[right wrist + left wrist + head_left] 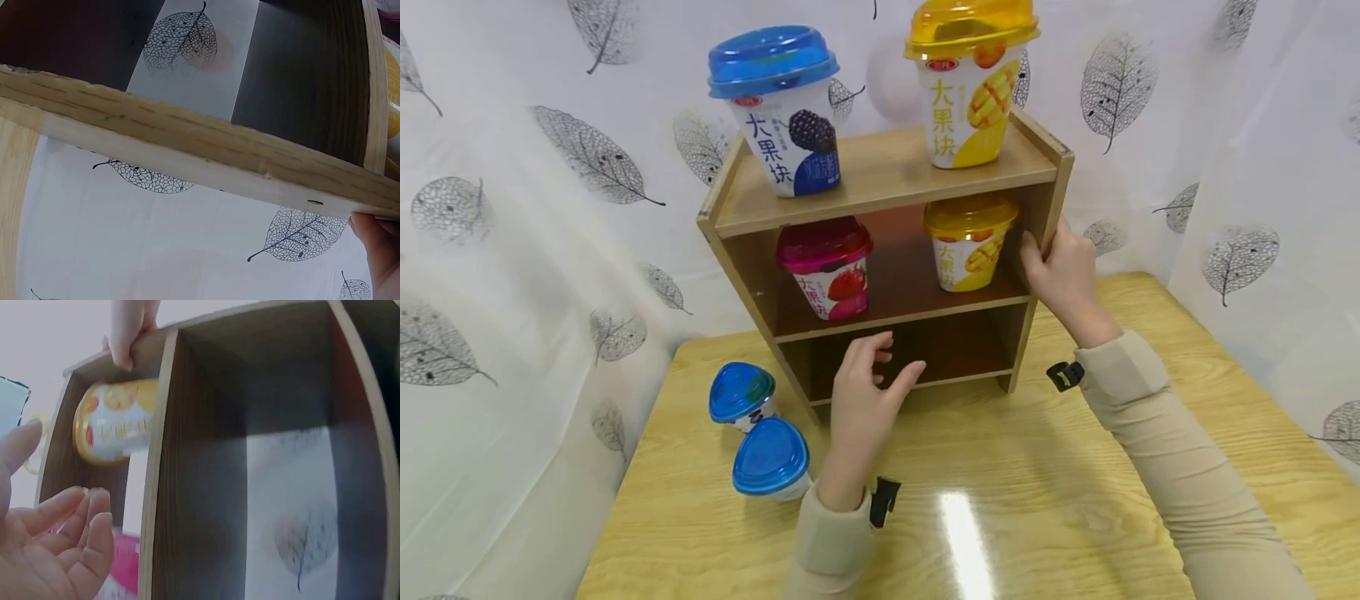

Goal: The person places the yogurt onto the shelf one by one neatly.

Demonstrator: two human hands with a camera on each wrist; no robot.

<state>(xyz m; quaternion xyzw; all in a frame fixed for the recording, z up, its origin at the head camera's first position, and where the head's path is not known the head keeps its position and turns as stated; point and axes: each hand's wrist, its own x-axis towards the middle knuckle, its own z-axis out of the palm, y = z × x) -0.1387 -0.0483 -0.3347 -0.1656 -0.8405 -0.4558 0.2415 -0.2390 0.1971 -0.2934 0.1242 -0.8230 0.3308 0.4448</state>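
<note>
A small wooden shelf [891, 187] stands on the table with yogurt cups on it. My right hand [1063, 271] grips its right side panel [187, 128], the thumb hooked over the inner face. In front of the lower compartment my left hand [868, 396] hovers with loosely bent fingers and nothing in them; the left wrist view shows its palm. The pink-lidded cup [827, 271] and a yellow-lidded cup [967, 246] stand in the middle compartment. On top are a blue-lidded blackberry cup [786, 117] and a taller-looking yellow-lidded mango cup [973, 92].
Two more blue-lidded cups, one farther back [742, 392] and one nearer [771, 458], stand on the wooden table [985, 467] left of the shelf. A white curtain with leaf prints [1240, 258] hangs behind and at both sides.
</note>
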